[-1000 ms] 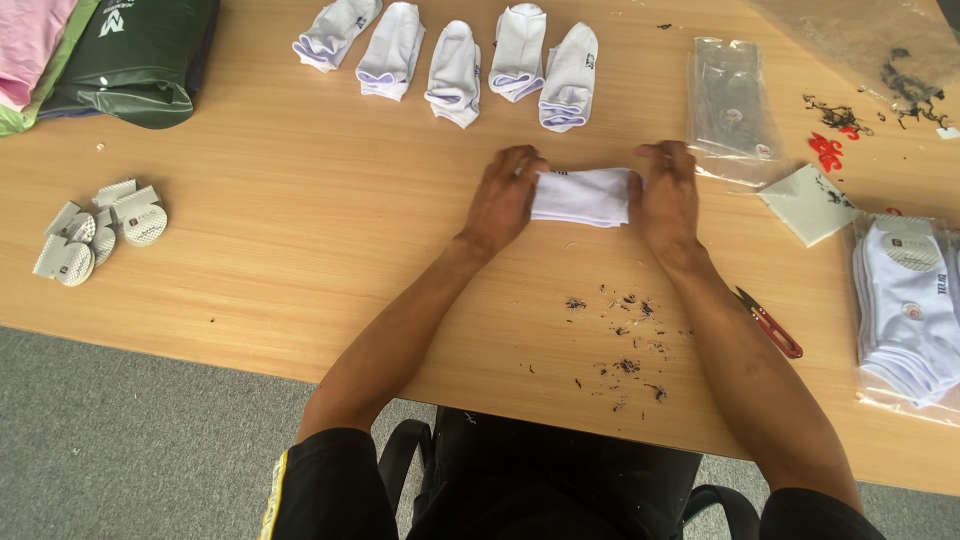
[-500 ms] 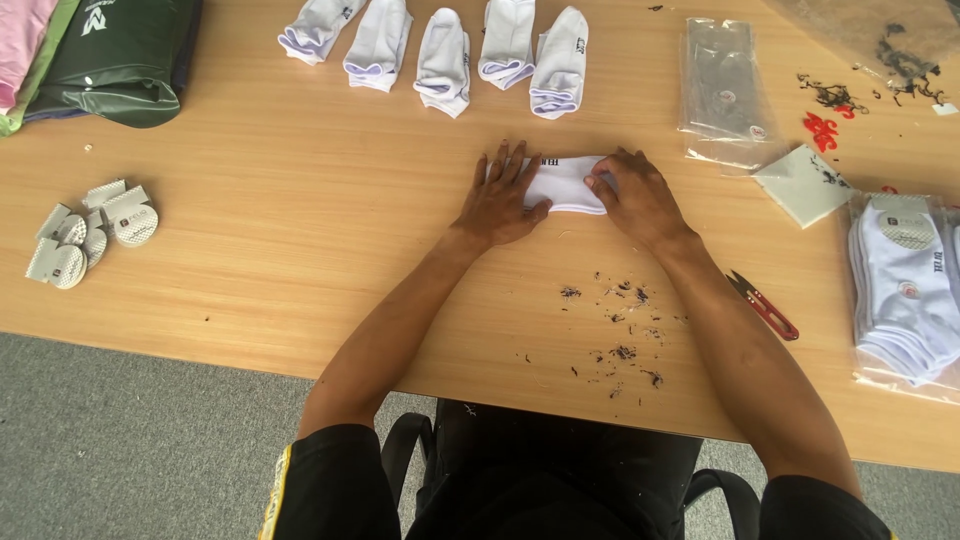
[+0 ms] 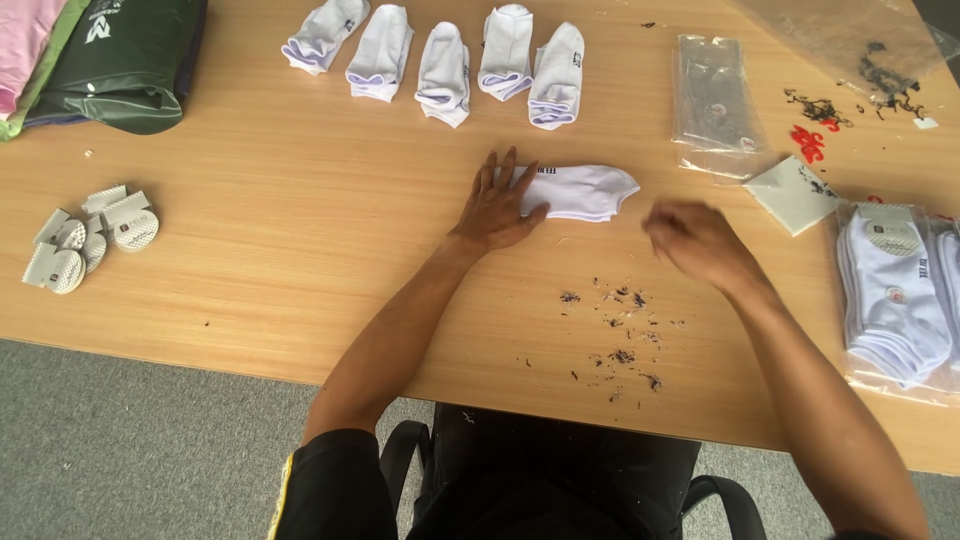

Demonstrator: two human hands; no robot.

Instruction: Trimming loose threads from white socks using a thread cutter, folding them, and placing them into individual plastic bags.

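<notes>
Left hand pins a white sock at mid-frame; right hand hovers blurred beside it.

Head view: the left hand (image 3: pixel 497 205) lies flat, fingers spread wide, pressing the left end of the sock (image 3: pixel 585 190) on the table (image 3: pixel 280 250), forearm slanting down to lower centre. The right hand (image 3: pixel 695 243), right of centre, is off the sock and holds nothing, fingers loosely curled, motion-blurred. Five folded socks (image 3: pixel 440 55) line the upper edge; debris (image 3: pixel 620 330) lies below the hands.
</notes>
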